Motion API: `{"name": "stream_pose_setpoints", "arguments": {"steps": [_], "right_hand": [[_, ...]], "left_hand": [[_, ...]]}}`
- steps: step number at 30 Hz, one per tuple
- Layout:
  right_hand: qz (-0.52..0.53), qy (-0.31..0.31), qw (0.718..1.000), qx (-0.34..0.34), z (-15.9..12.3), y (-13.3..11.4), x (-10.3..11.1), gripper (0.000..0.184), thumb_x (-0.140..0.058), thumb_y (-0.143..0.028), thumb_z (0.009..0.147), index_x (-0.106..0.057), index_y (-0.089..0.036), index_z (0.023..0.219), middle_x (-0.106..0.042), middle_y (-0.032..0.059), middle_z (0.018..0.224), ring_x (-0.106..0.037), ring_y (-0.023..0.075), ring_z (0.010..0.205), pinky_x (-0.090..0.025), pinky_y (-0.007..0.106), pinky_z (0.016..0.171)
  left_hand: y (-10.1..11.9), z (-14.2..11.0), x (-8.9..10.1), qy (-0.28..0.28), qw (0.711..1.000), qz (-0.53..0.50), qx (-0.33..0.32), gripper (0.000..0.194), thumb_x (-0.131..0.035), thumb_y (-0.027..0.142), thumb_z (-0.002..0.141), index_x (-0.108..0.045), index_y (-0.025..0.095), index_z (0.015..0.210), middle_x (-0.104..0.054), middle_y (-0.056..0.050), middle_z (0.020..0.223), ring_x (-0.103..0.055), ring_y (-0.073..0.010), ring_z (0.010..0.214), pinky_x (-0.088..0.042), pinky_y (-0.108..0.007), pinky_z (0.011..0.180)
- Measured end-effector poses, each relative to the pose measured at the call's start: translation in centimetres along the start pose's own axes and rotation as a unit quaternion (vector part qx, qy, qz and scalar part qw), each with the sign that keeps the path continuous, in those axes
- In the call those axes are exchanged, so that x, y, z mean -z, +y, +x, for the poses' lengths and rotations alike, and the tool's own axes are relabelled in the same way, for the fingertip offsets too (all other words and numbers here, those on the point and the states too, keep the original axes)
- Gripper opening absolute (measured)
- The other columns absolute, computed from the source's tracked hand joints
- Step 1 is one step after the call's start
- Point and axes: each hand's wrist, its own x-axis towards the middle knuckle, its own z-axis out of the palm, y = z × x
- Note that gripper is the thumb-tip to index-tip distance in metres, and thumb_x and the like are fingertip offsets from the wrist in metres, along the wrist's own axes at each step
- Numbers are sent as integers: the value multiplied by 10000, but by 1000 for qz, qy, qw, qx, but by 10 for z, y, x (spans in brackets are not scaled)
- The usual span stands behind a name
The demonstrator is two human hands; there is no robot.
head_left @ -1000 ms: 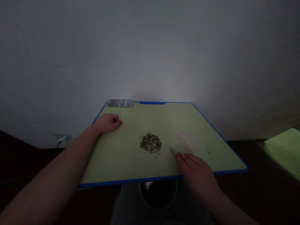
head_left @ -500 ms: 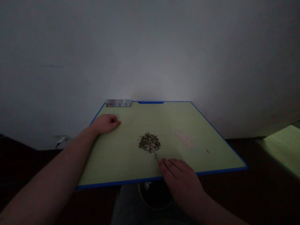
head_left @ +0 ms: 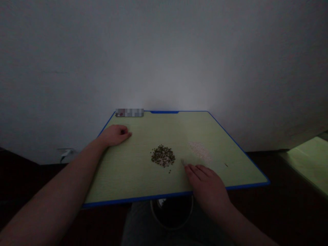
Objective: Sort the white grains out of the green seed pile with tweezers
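My left hand rests loosely curled on the left side of the pale green table, with nothing visible in its fingers. Near the front edge, my right hand pinches thin metal tweezers, whose tips point away from me just right of a dark pile. That pile is of small greenish-brown beans mixed with pale grains, with a couple of stray beans in front. A scattered patch of whitish grains lies beyond my right hand. Whether the tweezer tips hold a grain is too small to tell.
A small dark sliver lies at the table's right. At the back left corner is a flat blurred object. The blue table rim runs above a round bucket between my knees. A wall stands behind.
My right hand moved left with the tweezers to the stray beans in front of the pile, then back right and slightly away from me. My left hand stays in place.
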Motion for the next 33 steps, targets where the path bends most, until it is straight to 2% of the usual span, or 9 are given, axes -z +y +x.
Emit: {"name": "stream_pose_setpoints", "arguments": {"steps": [3, 7, 11, 17, 22, 29, 33], "right_hand": [[-6, -3, 1000, -6, -2, 2, 4, 439, -510, 29, 732, -677, -108, 1114, -751, 107, 1031, -676, 224, 899, -542, 348, 780], [23, -1, 1000, 14, -2, -11, 11, 457, -528, 13, 711, -676, -134, 1117, -751, 85, 1038, -670, 217, 891, -536, 332, 777], [41, -15, 999, 27, 4, -20, 9, 441, -566, -5, 732, -656, -107, 1151, -735, 120, 1075, -661, 229, 923, -529, 345, 787], [11, -34, 999, 2, 12, -7, 0, 423, -561, 11, 762, -657, -118, 1153, -737, 120, 1063, -666, 229, 931, -533, 350, 796], [-13, -48, 998, -22, 9, 2, 3, 419, -540, 28, 767, -666, -102, 1144, -742, 119, 1058, -682, 239, 913, -552, 359, 776], [44, -23, 999, -2, 10, -18, 10, 437, -545, 38, 745, -665, -103, 1141, -742, 111, 1053, -679, 230, 916, -553, 349, 778], [32, -34, 999, -3, 21, -19, 6, 397, -572, 22, 772, -659, -97, 1141, -742, 124, 1027, -676, 233, 886, -550, 348, 742]], "left_hand": [[0, 0, 0, 1, 1000, -2, -2, 404, -439, 569, 787, -521, 208, 625, -557, -18, 593, -494, -158, 584, -324, -297, 571], [-1, 2, 0, 2, 1000, -1, -7, 407, -440, 574, 783, -536, 207, 635, -564, -23, 606, -499, -162, 593, -329, -302, 581], [2, 1, 1, 1, 1000, 12, 2, 411, -432, 574, 788, -536, 207, 636, -574, -29, 621, -510, -167, 611, -333, -302, 586], [2, -1, 2, 1, 1000, 13, -5, 402, -429, 567, 796, -512, 212, 625, -569, -21, 603, -509, -161, 602, -336, -294, 581], [1, -1, 1, 6, 1000, 11, -7, 387, -438, 557, 793, -515, 212, 635, -568, -23, 612, -508, -161, 600, -335, -296, 585], [4, 0, 3, 2, 1000, 16, -2, 385, -441, 555, 791, -494, 214, 619, -556, -20, 599, -504, -162, 597, -324, -294, 577], [5, -1, 3, 4, 1000, 6, -5, 390, -441, 559, 784, -490, 215, 607, -548, -16, 590, -492, -162, 587, -325, -298, 572]]}}
